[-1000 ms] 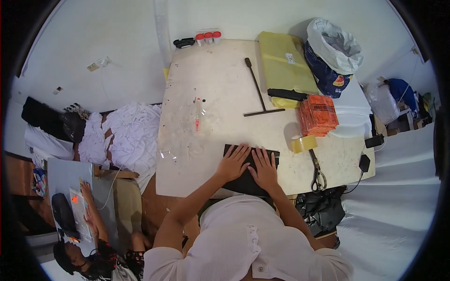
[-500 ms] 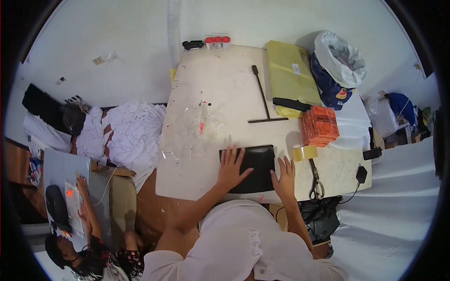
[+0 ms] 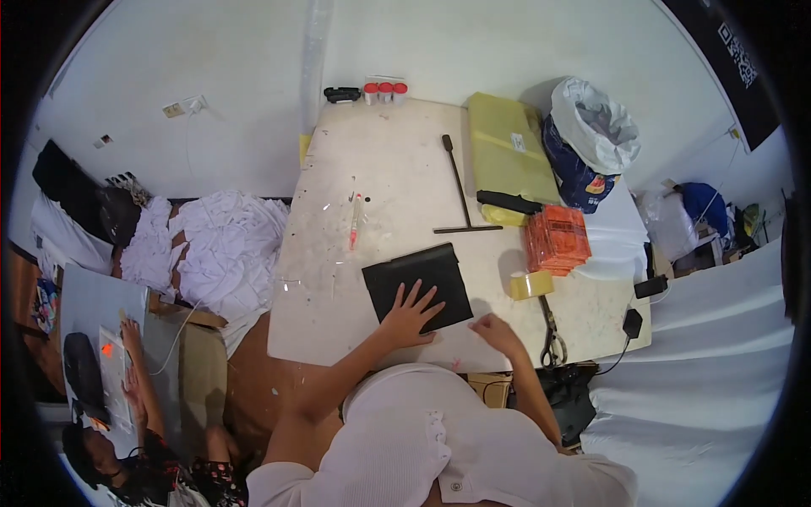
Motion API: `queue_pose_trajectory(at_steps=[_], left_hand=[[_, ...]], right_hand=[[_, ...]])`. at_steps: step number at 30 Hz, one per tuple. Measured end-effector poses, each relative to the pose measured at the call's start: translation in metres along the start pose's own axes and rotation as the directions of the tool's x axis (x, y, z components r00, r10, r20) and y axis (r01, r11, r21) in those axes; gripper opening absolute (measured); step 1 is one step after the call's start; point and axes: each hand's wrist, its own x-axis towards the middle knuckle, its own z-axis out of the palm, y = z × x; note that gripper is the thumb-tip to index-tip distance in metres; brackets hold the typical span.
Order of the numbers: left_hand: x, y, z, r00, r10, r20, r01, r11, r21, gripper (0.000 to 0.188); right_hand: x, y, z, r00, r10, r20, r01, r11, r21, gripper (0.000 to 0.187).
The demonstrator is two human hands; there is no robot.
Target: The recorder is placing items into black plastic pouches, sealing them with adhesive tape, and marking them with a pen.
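A flat, black, rectangular packet [image 3: 408, 272] lies turned at an angle near the front of the table. My left hand [image 3: 409, 316] rests on its near part with the fingers spread. Just past the packet's near right corner is my right hand [image 3: 500, 334], its fingers curled in and apart from the packet. No object shows in those curled fingers. To the right of that hand are a roll of yellow tape [image 3: 531, 286] and dark-handled scissors [image 3: 552, 336].
Behind lie a dark T-shaped tool [image 3: 463, 190], a red-and-clear pen [image 3: 355, 224] and a yellow package [image 3: 509, 152]. Orange packets [image 3: 557, 240] are stacked near an open bag [image 3: 591, 139]. Red-lidded jars [image 3: 386, 93] stand at the back. Another person [image 3: 118, 452] works at the lower left.
The black packet has turned and shifted left under my left hand. My right hand has left its right edge, and its fingers have curled in. The whole view has shifted slightly.
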Motion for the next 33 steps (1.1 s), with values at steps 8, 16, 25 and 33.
queue_pose_trajectory(at_steps=[8, 16, 25, 33], left_hand=[[-0.001, 0.007, 0.014, 0.992, -0.030, -0.124, 0.035, 0.999, 0.039, 0.064], [-0.004, 0.010, 0.035, 0.939, 0.013, -0.343, 0.005, 0.999, 0.052, 0.034], [-0.008, 0.031, 0.021, 0.931, -0.019, -0.365, 0.010, 1.000, -0.028, 0.029], [0.000, 0.039, 0.029, 0.894, -0.033, -0.446, 0.032, 0.999, -0.010, 0.022]], right_hand=[[-0.010, -0.026, 0.032, 0.990, -0.130, 0.059, 0.021, 0.539, 0.842, 0.031], [0.013, 0.016, 0.033, 0.890, -0.018, -0.456, 0.334, 0.708, 0.622, 0.030], [0.020, -0.013, 0.016, 0.999, -0.044, 0.031, 0.002, 0.612, 0.791, 0.025], [0.015, -0.020, 0.021, 0.992, -0.010, -0.124, 0.098, 0.676, 0.730, 0.021]])
